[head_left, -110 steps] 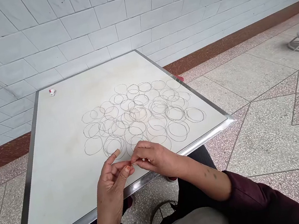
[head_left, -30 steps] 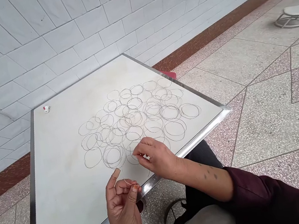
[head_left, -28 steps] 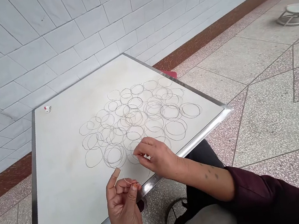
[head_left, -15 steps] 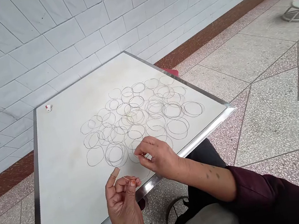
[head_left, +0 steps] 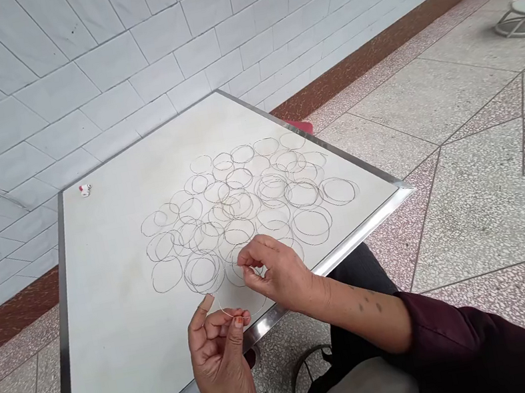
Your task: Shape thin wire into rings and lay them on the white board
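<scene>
A thin wire ring (head_left: 225, 311) is held over the near edge of the white table. My left hand (head_left: 224, 359) pinches its lower part between thumb and fingers, with the index finger raised. On its upper right side, my right hand (head_left: 278, 271) has thumb and fingertips pinched together on the wire; the exact grip is too fine to make out. Many thin wire rings (head_left: 167, 275) lie overlapping across the middle and right of the tabletop, just beyond my hands.
The white table (head_left: 113, 331) has a metal rim and stands against a tiled wall (head_left: 211, 50). A small white and red object (head_left: 85, 190) sits near its far left corner. A stool (head_left: 523, 16) stands on the floor at the far right.
Both hands have shifted slightly to the right with the held ring. The rings on the table lie as before.
</scene>
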The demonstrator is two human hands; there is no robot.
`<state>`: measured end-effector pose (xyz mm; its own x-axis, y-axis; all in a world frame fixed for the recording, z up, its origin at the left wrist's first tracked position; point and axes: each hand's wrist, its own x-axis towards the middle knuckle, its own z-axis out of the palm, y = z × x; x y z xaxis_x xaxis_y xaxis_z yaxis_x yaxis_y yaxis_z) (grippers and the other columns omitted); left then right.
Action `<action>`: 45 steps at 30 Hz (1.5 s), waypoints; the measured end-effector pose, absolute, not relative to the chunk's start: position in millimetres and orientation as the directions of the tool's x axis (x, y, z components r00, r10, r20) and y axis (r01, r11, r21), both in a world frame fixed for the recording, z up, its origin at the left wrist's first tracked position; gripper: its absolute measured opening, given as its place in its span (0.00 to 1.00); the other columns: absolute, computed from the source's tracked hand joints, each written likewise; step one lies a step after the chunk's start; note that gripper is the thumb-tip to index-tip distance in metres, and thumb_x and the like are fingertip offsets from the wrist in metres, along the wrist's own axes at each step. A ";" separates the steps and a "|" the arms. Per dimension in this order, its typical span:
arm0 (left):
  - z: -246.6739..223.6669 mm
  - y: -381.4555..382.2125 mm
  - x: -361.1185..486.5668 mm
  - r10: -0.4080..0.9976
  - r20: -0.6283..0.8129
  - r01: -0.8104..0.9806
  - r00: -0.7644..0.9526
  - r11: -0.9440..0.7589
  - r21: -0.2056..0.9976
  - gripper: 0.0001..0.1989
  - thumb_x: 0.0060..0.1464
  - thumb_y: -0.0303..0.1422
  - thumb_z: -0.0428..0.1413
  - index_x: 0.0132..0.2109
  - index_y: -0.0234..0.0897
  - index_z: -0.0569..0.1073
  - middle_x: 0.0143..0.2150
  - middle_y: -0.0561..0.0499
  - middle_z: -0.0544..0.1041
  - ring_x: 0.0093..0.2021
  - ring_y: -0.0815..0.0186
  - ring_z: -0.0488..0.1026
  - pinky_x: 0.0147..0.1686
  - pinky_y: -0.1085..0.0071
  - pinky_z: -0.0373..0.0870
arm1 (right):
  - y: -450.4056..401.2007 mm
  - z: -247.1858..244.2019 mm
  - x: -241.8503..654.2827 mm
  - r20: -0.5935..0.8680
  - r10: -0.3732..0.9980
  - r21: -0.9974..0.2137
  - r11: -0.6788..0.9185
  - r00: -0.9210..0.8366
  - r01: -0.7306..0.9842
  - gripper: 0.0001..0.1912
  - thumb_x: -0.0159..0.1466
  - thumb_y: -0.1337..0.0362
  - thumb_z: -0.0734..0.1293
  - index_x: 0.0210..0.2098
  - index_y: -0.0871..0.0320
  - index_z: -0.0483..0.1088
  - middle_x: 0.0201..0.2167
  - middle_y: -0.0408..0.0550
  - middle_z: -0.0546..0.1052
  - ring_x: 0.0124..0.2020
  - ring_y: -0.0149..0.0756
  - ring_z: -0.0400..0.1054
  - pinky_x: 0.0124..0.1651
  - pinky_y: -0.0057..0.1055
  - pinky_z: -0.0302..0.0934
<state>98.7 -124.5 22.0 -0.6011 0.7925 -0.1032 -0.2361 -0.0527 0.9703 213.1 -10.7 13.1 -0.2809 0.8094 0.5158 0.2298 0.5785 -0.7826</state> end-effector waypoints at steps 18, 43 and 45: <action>32.0 -117.7 97.2 0.741 -0.106 -0.251 -0.663 -0.087 0.964 0.22 0.51 0.32 0.67 0.54 0.44 0.74 0.33 0.55 0.77 0.36 0.68 0.76 0.40 0.69 0.76 | -15.7 13.1 207.5 0.542 0.798 -0.783 0.593 -0.262 0.186 0.07 0.59 0.74 0.63 0.34 0.56 0.70 0.29 0.44 0.72 0.29 0.31 0.67 0.32 0.28 0.64; 36.1 -109.8 91.6 0.685 -0.152 -0.275 -0.713 -0.074 0.959 0.24 0.45 0.33 0.70 0.51 0.41 0.75 0.31 0.56 0.76 0.34 0.66 0.78 0.34 0.70 0.78 | -22.6 14.3 203.6 0.626 0.716 -0.705 0.689 -0.309 0.169 0.08 0.60 0.74 0.64 0.34 0.57 0.72 0.29 0.45 0.74 0.31 0.32 0.68 0.32 0.27 0.64; 35.9 -109.0 91.4 0.686 -0.140 -0.264 -0.714 -0.078 0.961 0.24 0.45 0.33 0.70 0.51 0.41 0.75 0.31 0.56 0.76 0.34 0.65 0.78 0.32 0.71 0.78 | -23.1 14.2 203.5 0.633 0.706 -0.695 0.699 -0.318 0.168 0.07 0.61 0.74 0.64 0.34 0.57 0.72 0.29 0.45 0.74 0.31 0.32 0.68 0.32 0.27 0.64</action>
